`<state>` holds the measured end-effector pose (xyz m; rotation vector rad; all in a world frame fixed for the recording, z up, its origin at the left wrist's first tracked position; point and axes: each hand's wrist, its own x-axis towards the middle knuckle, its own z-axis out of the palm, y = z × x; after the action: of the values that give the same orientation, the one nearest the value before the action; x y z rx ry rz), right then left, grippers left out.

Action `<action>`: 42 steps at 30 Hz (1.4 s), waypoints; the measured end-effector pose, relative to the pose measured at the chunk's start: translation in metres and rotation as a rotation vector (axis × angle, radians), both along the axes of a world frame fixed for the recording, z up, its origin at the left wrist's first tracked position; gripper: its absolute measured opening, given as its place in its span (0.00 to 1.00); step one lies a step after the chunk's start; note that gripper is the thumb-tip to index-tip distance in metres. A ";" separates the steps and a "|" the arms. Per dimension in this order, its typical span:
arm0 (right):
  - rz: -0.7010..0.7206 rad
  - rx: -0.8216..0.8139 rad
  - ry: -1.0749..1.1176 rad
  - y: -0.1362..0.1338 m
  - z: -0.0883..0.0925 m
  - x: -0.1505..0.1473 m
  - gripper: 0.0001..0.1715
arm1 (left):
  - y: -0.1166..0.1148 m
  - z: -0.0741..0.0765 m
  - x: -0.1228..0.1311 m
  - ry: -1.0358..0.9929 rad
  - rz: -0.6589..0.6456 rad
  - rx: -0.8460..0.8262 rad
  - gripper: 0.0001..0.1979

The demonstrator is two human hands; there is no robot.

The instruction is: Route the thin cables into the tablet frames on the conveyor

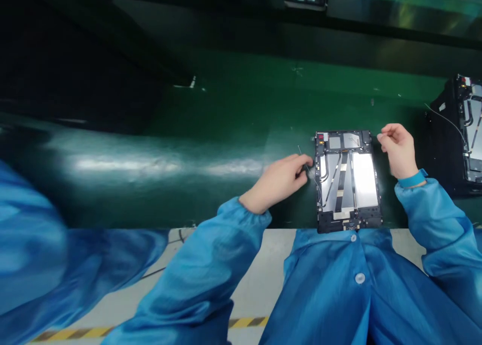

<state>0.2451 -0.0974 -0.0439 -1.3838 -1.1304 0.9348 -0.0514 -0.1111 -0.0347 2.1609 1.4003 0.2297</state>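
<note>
Carefully, a left hand (276, 182) pinches a thin wire (319, 194) along an opened tablet (348, 184) on a green bench mat (226, 99), right hand (397, 149) beside it, fingertips pressed together on nothing visible

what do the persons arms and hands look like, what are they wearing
Both arms are covered by shiny blue smock sleeves, the left sleeve and the right sleeve, each gathered at an elastic cuff. The left hand and the right hand are bare, with no gloves. A teal wrist strap sits on the right wrist, just past the cuff.
</note>
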 end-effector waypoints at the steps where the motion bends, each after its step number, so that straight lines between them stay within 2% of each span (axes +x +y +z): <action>1: 0.095 0.006 -0.061 -0.005 0.008 -0.010 0.09 | -0.007 -0.004 -0.005 -0.003 -0.062 -0.003 0.10; 3: 0.403 -0.047 -0.186 -0.018 0.024 -0.035 0.08 | -0.019 -0.005 -0.008 -0.005 -0.101 0.075 0.08; 5: 0.675 -0.099 -0.328 -0.028 0.035 -0.063 0.11 | -0.030 0.001 -0.005 -0.015 -0.066 0.236 0.08; 7: 0.818 -0.097 -0.459 -0.034 0.038 -0.084 0.08 | -0.038 0.013 0.000 -0.046 -0.027 0.400 0.10; 9: 0.858 -0.064 -0.546 -0.036 0.036 -0.093 0.06 | -0.043 0.024 0.005 -0.094 -0.036 0.467 0.10; 11: 0.875 -0.042 -0.575 -0.034 0.034 -0.090 0.09 | -0.045 0.029 0.009 -0.160 -0.007 0.443 0.10; 12: 0.892 -0.042 -0.575 -0.033 0.033 -0.085 0.09 | -0.046 0.029 0.010 -0.206 0.038 0.405 0.14; 14: 0.949 -0.053 -0.577 -0.030 0.034 -0.074 0.10 | -0.049 0.022 0.011 -0.331 0.176 0.278 0.25; 16: 1.001 -0.044 -0.598 -0.027 0.035 -0.066 0.12 | -0.054 0.010 0.012 -0.494 0.289 0.069 0.34; 19: 1.004 0.059 -0.624 -0.022 0.032 -0.065 0.11 | -0.064 -0.009 0.017 -0.718 0.341 -0.309 0.37; 22: 0.964 0.188 -0.627 -0.016 0.023 -0.070 0.09 | -0.072 -0.019 0.024 -0.846 0.393 -0.502 0.35; 27: 0.924 0.222 -0.610 -0.008 0.011 -0.076 0.10 | -0.075 -0.019 0.030 -0.937 0.501 -0.548 0.36; 34: 0.888 0.189 -0.559 -0.007 0.008 -0.077 0.09 | -0.072 -0.014 0.034 -0.923 0.556 -0.591 0.35; 42: 0.849 0.126 -0.581 -0.004 0.010 -0.080 0.08 | -0.050 -0.012 0.034 -0.916 0.587 -0.549 0.25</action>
<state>0.1651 -0.1015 -0.0341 -1.0816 -2.2806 1.0224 -0.0176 -0.1614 -0.0469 0.9333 1.2642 0.8169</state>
